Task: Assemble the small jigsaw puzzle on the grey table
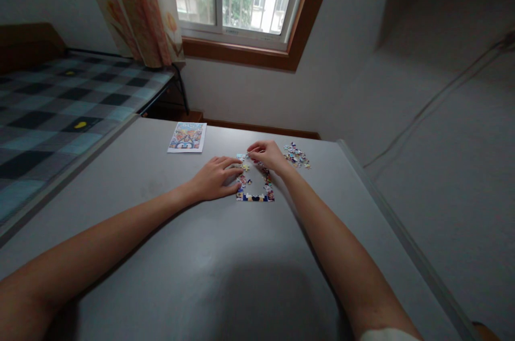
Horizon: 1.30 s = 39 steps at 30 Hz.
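A partly assembled jigsaw puzzle [257, 198] lies flat on the grey table; its frame of joined pieces surrounds a bare middle with a few loose pieces in it. My left hand [219, 177] rests flat at the puzzle's left side, fingers spread and fingertips touching its edge. At the top edge, my right hand [265, 154] is closed in a pinch on a small puzzle piece, mostly hidden by the fingers. A yellowish piece [245, 168] lies between the two hands. Right of my right hand is a pile of loose puzzle pieces [295, 155].
A printed picture sheet [187, 137] lies at the table's back left. The grey table [193, 255] has a raised rim on its right side. Beyond its left edge stands a bed with a checked cover [80, 94]. A window and curtain [140, 8] are behind.
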### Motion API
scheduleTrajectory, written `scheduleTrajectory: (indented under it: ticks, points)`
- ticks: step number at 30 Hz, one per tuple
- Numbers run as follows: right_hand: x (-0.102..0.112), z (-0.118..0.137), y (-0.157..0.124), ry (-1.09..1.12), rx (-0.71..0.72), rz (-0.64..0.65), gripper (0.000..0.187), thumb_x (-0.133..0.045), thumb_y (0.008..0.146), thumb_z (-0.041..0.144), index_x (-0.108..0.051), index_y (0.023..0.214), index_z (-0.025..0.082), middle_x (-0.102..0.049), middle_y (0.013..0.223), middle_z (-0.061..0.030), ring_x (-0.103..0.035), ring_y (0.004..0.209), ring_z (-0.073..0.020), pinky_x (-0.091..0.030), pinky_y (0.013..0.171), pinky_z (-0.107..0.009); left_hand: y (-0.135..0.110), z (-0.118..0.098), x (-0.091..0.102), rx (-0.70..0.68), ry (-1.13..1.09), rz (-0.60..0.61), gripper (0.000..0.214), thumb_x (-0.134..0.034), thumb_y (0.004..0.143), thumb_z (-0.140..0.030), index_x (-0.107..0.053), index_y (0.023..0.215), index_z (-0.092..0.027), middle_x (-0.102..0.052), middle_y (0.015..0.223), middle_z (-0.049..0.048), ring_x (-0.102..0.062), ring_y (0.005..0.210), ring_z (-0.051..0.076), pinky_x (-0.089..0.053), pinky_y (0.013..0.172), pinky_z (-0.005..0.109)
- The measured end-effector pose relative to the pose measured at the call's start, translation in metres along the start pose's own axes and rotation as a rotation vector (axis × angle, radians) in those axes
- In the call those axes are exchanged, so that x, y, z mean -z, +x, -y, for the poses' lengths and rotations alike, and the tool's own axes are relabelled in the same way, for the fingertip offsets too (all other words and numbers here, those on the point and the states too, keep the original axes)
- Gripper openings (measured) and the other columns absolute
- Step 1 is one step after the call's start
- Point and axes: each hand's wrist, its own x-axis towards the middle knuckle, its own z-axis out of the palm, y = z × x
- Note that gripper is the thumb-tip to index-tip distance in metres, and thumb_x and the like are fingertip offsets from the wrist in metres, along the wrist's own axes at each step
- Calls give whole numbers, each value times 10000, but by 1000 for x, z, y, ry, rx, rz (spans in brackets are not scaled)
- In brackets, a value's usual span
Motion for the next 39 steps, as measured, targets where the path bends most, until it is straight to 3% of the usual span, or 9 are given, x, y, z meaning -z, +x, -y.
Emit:
scheduleTrajectory:
  ticks: [12, 27, 33, 39]
  points:
    - [-15, 1, -5, -293, -64, -76, 134, -656, 757, 124, -769, 828, 110, -715, 659, -59, -642, 583, -131, -488, 597, -205, 0, 2, -3, 42, 11, 49, 444, -494, 922, -454, -592, 1282, -213, -602, 1325, 93, -532, 1244, 257, -375, 1031, 444]
    - [-25, 6, -12, -638, 28, -125, 187, -612, 812, 159, -782, 890, 166, -754, 894, -102, -675, 832, -184, -473, 806, -250, 0, 2, -4, 43, -13, 36, 437, -513, 908, -452, -617, 1265, -222, -623, 1297, 91, -550, 1222, 261, -371, 1040, 444]
    - [-11, 6, -9, -629, 126, -57, 212, -609, 823, 144, -786, 936, 178, -741, 957, -107, -665, 892, -202, -469, 830, -265, 0, 3, -5, 43, -13, 41, 444, -511, 906, -454, -609, 1275, -227, -614, 1308, 98, -544, 1223, 270, -375, 1026, 458]
    - [-6, 14, -14, -757, 166, 58, 246, -582, 839, 137, -785, 965, 199, -705, 1019, -89, -644, 905, -184, -458, 829, -245, 0, 1, -2, 43, -8, 45, 436, -514, 906, -437, -611, 1267, -214, -620, 1299, 101, -556, 1208, 266, -380, 1016, 456]
